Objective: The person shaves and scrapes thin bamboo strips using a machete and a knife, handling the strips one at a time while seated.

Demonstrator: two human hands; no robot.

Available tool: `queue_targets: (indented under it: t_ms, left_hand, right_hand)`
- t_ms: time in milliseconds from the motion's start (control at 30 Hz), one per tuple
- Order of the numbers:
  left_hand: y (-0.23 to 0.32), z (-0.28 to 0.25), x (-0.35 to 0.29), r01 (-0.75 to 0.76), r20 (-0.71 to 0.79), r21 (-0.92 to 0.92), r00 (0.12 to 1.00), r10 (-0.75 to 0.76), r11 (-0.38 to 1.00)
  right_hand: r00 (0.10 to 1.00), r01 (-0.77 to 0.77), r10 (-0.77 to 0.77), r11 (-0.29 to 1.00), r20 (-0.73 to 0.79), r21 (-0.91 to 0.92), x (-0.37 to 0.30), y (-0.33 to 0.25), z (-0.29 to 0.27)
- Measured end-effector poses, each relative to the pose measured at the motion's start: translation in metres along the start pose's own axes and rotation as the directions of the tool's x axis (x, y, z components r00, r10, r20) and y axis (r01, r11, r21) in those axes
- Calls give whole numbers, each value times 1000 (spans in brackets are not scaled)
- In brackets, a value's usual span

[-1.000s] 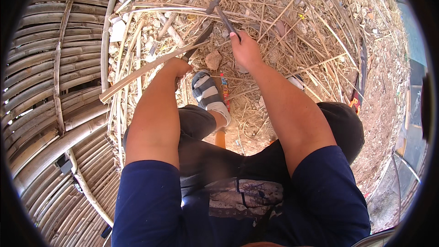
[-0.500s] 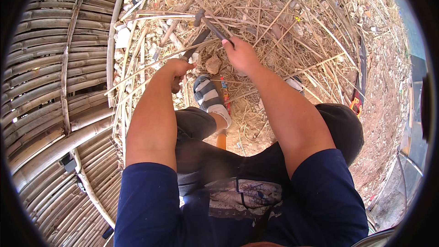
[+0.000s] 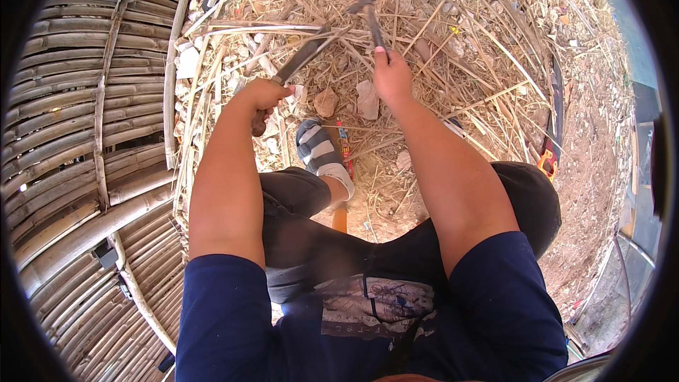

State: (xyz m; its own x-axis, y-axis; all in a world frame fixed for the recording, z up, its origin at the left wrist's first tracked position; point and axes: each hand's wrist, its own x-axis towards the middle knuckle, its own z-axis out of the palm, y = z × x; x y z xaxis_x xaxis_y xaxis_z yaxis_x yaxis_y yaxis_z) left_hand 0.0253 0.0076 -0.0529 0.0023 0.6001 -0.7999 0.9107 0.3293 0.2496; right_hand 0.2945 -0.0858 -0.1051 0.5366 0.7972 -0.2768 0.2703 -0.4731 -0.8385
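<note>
My left hand [image 3: 263,97] is closed round the handle of a long dark-bladed knife [image 3: 303,61]. The handle's butt shows below my fist, and the blade slants up and right over the split bamboo strips. A light strip lies along the blade's far end; whether the edge bites into it I cannot tell. In my right hand [image 3: 392,79] is a hammer [image 3: 374,27], gripped by its dark handle. The hammer's head is raised up and away from me, apart from the blade and to its right.
Bamboo strips [image 3: 498,46] and shavings litter the ground. Stones [image 3: 326,102] lie before my sandalled foot [image 3: 317,145]. A bamboo slat wall [image 3: 67,92] stands left. At right rests a handsaw [image 3: 549,155] with an orange-and-red handle. A red slim object [image 3: 345,143] lies beside my foot.
The hammer has moved up and right, away from the knife blade. My left hand and the knife have shifted slightly left, and the blade is tilted a little flatter.
</note>
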Motion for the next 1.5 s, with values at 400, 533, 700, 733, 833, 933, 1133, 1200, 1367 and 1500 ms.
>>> queue_targets:
  t_ms: [400, 533, 700, 733, 833, 933, 1133, 1200, 1367, 1500]
  left_hand:
    - [50, -56, -78, -117, -285, 222, 942, 180, 968]
    - [65, -57, -137, -185, -322, 348, 897, 303, 919]
    - [85, -31, -212, -235, -453, 368, 800, 394, 900]
    - [89, -23, -223, -242, -464, 358, 793, 396, 902]
    - [83, -2, -224, -315, -499, 316, 747, 440, 895]
    - [91, 16, -233, -383, -488, 274, 735, 470, 882]
    - [96, 15, -222, -365, -499, 278, 735, 459, 888]
    - [95, 18, -219, -349, -491, 290, 745, 451, 891]
    - [98, 19, -217, -312, -529, 340, 716, 455, 887]
    - [93, 18, -221, -255, -554, 377, 709, 437, 891]
  right_hand:
    - [972, 204, -191, 975, -138, 84, -20, -64, -63]
    - [903, 428, -429, 900, -6, 78, -59, -124, -110]
    - [693, 693, -644, 719, 324, -55, -118, -165, -157]
    - [639, 744, -669, 663, 381, -85, -128, -166, -163]
    - [553, 819, -757, 570, 348, -62, -156, -163, -163]
    - [567, 811, -764, 584, 309, -45, -161, -150, -150]
    - [589, 808, -757, 560, 283, -184, -151, -137, -140]
    - [538, 837, -805, 474, 249, -274, -149, -137, -138]
    - [511, 850, -798, 415, 320, -323, -144, -144, -137]
    - [493, 865, -808, 415, 323, -282, -134, -150, -139]
